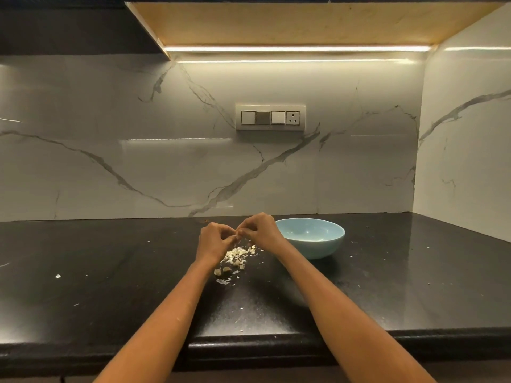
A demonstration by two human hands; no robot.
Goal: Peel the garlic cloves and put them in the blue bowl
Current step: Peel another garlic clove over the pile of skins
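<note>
Left hand and right hand pinching garlic clove at frame centre; blue bowl right, peel scraps below.

A pale blue bowl sits upright just right of frame centre. Left of it lies a heap of papery garlic skins, and two unpeeled-looking cloves rest at the heap's lower left. A clove pinched above is barely visible.

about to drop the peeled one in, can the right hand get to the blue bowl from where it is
Probably yes. The right hand sits just beside the blue bowl, whose open top has nothing over it. Both hands pinch a garlic clove together, so the left hand must loosen its grip first.
</note>
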